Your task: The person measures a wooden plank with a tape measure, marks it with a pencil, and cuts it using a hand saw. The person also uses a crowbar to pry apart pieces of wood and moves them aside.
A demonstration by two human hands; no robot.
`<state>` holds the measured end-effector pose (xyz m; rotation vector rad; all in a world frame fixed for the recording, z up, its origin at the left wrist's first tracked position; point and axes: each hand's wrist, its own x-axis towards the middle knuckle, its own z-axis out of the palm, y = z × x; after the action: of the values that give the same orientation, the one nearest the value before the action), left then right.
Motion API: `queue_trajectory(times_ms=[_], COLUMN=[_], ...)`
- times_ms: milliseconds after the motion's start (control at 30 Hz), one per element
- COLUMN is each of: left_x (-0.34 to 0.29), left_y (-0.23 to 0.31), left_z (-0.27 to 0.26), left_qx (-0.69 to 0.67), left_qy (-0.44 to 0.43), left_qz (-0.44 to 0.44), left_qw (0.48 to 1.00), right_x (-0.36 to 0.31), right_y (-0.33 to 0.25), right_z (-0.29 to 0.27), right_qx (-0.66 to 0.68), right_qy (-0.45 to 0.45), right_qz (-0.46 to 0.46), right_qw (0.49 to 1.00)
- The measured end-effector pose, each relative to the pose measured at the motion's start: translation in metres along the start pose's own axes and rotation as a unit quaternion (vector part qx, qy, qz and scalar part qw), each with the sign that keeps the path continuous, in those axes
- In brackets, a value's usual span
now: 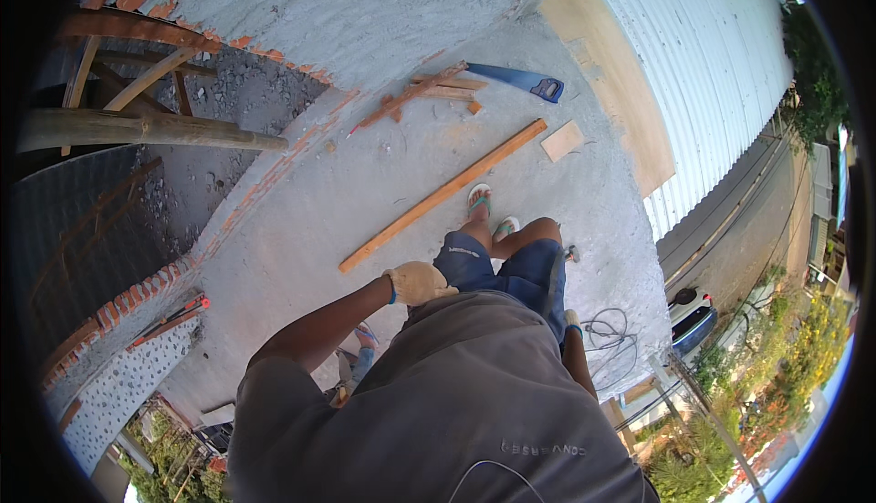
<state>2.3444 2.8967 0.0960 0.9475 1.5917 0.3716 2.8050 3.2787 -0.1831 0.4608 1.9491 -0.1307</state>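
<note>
My left hand [418, 284], in a cream work glove, is at my waist. Its fingers look curled against the hem of my grey shirt [493, 366]; what is in them, if anything, is hidden. My right hand [572, 319], also gloved, hangs beside my blue shorts [529, 270], its fingers hidden. A small metal end [572, 254] shows beyond it, next to my knee; I cannot tell whether that hand holds it. In front of my feet a long wooden batten [443, 194] lies diagonally on the concrete floor. Farther off lies a handsaw [520, 79] with a blue blade.
Wood offcuts [424, 94] and a flat square piece [562, 141] lie near the saw. A brick-edged opening [246, 202] drops away at left, a red-ended tool [173, 320] beside it. Coiled cable [611, 334] lies right. Another person's foot [366, 334] shows behind my left arm. Corrugated roofing [693, 65] borders the right.
</note>
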Motion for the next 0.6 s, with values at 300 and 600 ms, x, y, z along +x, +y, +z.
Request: queue_trajectory(times_ms=[300,600], left_x=[0.139,0.388], left_y=[0.034,-0.154], left_z=[0.025,-0.011], left_qx=[-0.223,-0.668], left_qy=[-0.22,0.445], left_qz=[-0.023,-0.196], left_qw=[0.949,0.564], right_x=[0.081,0.255], right_y=[0.079,0.111], right_z=[-0.406,-0.498], right_qx=[0.124,0.055], right_qy=[-0.048,0.006], right_qz=[0.11,0.042], right_qw=[0.985,0.998])
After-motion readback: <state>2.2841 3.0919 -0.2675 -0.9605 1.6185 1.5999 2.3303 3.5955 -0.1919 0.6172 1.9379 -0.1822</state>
